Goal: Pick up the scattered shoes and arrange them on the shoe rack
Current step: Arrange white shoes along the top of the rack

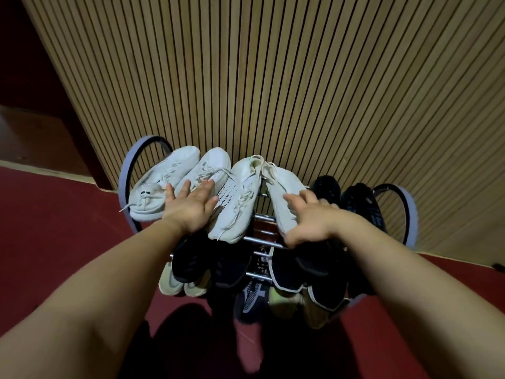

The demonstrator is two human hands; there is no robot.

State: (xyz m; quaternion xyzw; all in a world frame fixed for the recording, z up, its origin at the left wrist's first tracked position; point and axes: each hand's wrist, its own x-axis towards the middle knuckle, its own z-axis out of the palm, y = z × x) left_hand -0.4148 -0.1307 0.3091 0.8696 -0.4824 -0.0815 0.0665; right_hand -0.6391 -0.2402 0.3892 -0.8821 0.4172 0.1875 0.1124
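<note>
White knit sneaker [284, 192], toe pointing away, lies on the top tier of the chrome-barred shoe rack with grey hooped ends [123, 184]. Its near end is gripped by the right hand [308, 220], fingers curled over the upper and thumb at the heel. Just left of that hand sits a white mesh sneaker with a dotted side [237, 195]. The left hand [191, 206], fingers straight and spread, presses flat on a white lace-up sneaker [213, 168], with a fourth white trainer [161, 181] touching at its left. Beyond the right hand, two black sneakers [326, 187] close the row. Below both hands, lower tiers carry black, beige and grey-patterned shoes [196, 263]. The job looks close to finished: every shoe in view is on or at the rack, and what seems left is squaring the top row. Whether others lie out of frame on the dark red floor [68, 228] cannot be told.
</note>
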